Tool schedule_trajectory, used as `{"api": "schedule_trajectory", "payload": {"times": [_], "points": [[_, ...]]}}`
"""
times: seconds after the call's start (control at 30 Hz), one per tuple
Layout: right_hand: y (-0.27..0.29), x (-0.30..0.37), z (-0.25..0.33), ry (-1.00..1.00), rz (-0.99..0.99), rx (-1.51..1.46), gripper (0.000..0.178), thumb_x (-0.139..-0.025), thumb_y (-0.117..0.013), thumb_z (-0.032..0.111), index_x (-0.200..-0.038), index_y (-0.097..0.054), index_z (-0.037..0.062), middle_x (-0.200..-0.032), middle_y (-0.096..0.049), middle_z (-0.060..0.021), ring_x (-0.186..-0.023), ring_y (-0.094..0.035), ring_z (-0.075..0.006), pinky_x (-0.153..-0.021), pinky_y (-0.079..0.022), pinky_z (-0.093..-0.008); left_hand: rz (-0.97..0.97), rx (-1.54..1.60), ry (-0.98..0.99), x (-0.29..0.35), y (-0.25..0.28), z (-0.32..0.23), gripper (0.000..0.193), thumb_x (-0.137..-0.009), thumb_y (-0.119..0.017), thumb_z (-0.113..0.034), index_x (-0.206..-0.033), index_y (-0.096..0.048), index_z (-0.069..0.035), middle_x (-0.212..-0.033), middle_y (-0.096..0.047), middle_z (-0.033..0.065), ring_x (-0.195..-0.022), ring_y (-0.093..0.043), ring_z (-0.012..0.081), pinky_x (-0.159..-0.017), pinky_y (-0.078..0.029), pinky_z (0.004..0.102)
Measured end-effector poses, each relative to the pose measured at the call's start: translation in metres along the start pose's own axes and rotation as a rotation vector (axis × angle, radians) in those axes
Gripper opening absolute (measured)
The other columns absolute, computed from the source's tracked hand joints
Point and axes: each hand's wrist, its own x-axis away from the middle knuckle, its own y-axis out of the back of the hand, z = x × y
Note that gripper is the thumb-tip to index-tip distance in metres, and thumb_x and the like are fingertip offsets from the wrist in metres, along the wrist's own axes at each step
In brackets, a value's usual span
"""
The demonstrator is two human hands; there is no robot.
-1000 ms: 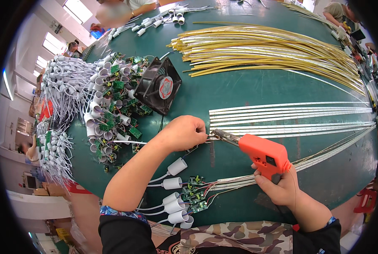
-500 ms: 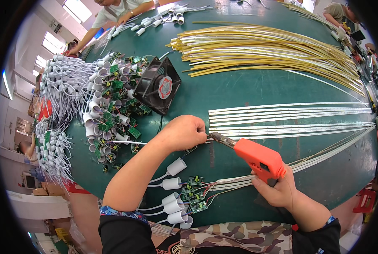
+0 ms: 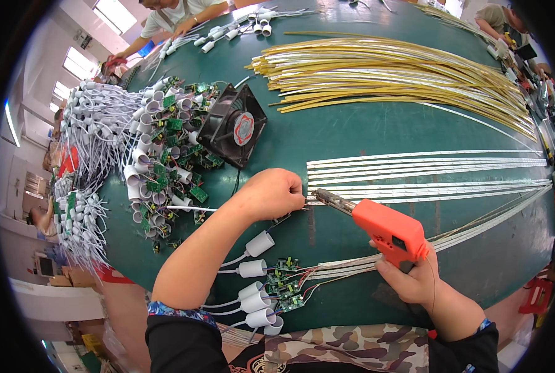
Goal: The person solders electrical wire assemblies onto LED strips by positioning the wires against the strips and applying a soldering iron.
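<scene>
My left hand point(image 3: 271, 194) is closed in a pinch beside the left end of the lower LED strips point(image 3: 414, 191), with thin wires point(image 3: 306, 206) showing at its fingertips. What lies inside the fist is hidden. My right hand point(image 3: 409, 273) grips a red soldering gun point(image 3: 389, 231), its metal tip point(image 3: 322, 196) just right of my left fingertips, over the strip ends. Below my left forearm lie white lamp caps point(image 3: 252, 269) with green circuit boards point(image 3: 286, 286), wired to several strips point(image 3: 345, 269) that run off to the right.
A black fan point(image 3: 234, 126) stands left of centre. Beyond my left forearm is a heap of white caps with circuit boards point(image 3: 165, 155). A big bundle of yellow-backed strips point(image 3: 389, 71) lies at the back. Another person's hand point(image 3: 183, 28) works at the far left edge.
The soldering gun has shifted slightly right, its tip moving away from my left fingertips. My left hand stays almost still. The person at the far left has moved an arm.
</scene>
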Motion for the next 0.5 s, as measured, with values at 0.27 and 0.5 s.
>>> {"api": "schedule_trajectory", "payload": {"times": [0.27,0.5], "points": [[0.003,0.002,-0.005,0.022,-0.003,-0.008,0.033,-0.08,-0.072,0.012,-0.11,-0.062,0.0023,-0.085,-0.064,-0.0096,-0.074,-0.062,-0.0263,-0.07,-0.05,-0.0353,-0.006,-0.009,0.011,0.001,0.0,-0.003,0.014,-0.079,-0.067,-0.016,-0.078,-0.066,-0.002,-0.065,-0.061,0.0054,-0.06,-0.055,0.0129,-0.056,-0.045,0.0312],[0.006,0.005,-0.008,0.035,-0.032,-0.035,0.032,-0.08,-0.074,0.013,-0.107,-0.06,0.0023,-0.083,-0.063,-0.0081,-0.071,-0.06,-0.0242,-0.068,-0.049,-0.0344,0.004,0.296,-0.087,0.009,0.001,0.011,0.01,-0.081,-0.067,-0.009,-0.088,-0.066,-0.001,-0.083,-0.063,0.0055,-0.075,-0.059,0.0126,-0.068,-0.048,0.0295]]}}
